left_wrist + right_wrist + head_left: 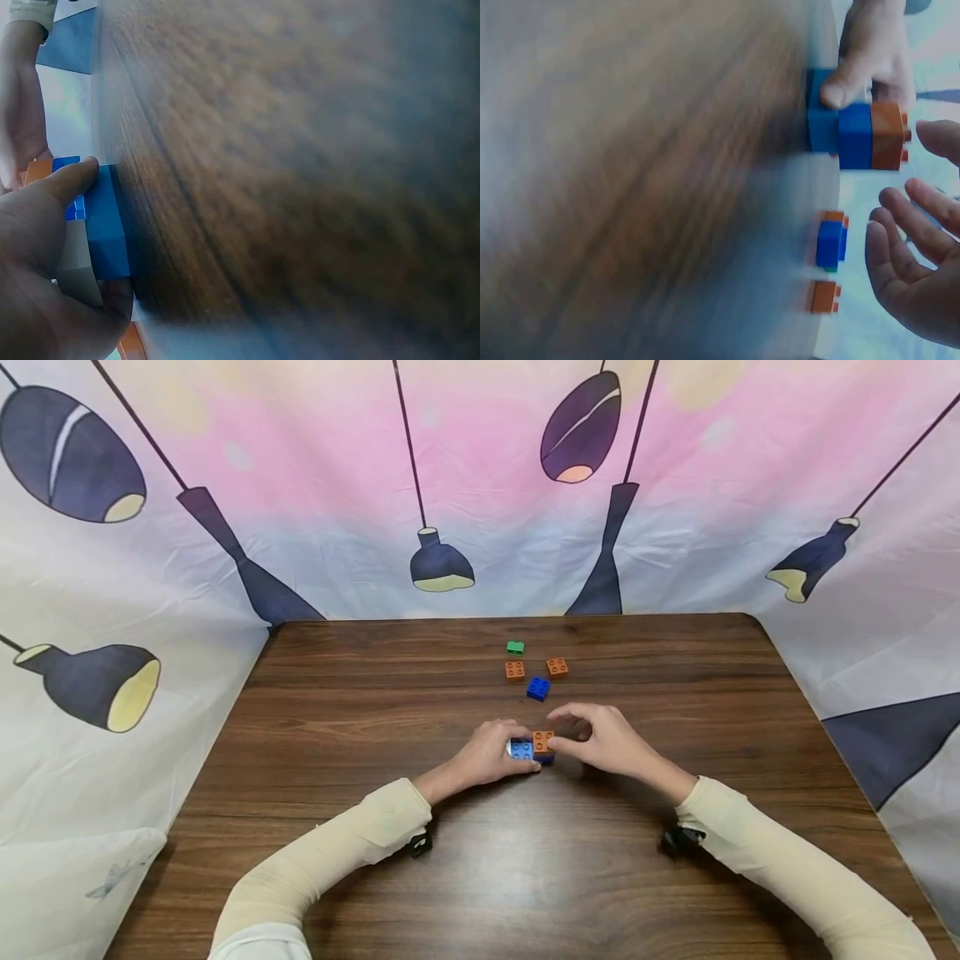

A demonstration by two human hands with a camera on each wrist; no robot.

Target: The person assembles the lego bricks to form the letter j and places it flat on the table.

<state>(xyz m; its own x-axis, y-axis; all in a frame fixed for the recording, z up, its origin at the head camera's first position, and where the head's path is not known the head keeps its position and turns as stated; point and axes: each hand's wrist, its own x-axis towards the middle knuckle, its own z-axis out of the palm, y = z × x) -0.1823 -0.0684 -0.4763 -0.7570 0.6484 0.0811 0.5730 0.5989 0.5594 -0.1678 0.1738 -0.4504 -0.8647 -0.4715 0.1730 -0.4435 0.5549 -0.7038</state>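
My left hand [491, 753] grips a small stack of toy building bricks near the middle of the table, thumb on the near side and fingers behind. At the bottom of the stack is a blue brick [822, 129]. A darker blue brick [855, 136] sits on its right part, overhanging it, with an orange brick [887, 136] on top, studs up. A whitish brick [79, 262] shows beside the left palm, partly hidden by the hand. Just right of the stack, my right hand [609, 745] has thumb and fingers spread, the thumb close to the orange brick and nothing held.
Beyond the stack lie loose bricks: a green brick [515, 647], an orange brick [514, 671], another orange brick [557, 667] and a blue brick [538, 688]. The brown wooden table [360, 693] meets a printed cloth [337, 510] at its back and sides.
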